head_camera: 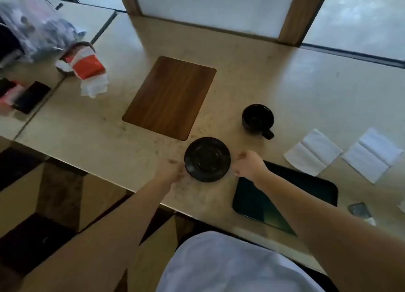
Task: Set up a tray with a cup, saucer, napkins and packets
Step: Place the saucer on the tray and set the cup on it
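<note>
Looking down from the head camera, a person stands at a pale worktop (263, 77) with both bare arms stretched forward. A black saucer (207, 159) lies near the front edge, between the two hands. The left hand (173, 170) is at the saucer's left rim, its fingers curled against the edge; motion blur hides whether they actually pinch it, so I cannot tell how firm the hold is. The right hand (248, 163) is just beside the saucer's right rim, fingers loosely curled and holding nothing, with a small gap to the rim.

Beyond the saucer, a wooden tray (169, 97) lies flat and bare, turned at a slant. To the right of the tray, apart from it, a black cup (258, 119) stands upright with its handle pointing toward the person. Further right, two white napkins (312, 155) lie side by side, each unfolded with a crease down the middle. Under the right forearm sits a dark tablet (311, 193) lying flat near the front edge.

At the far left, an orange and white packet (87, 67) sticks out from a clear plastic bag (37, 24). A black phone (31, 97) lies nearer, on the adjoining table. The person's white shirt (230, 265) fills the bottom of the view.
</note>
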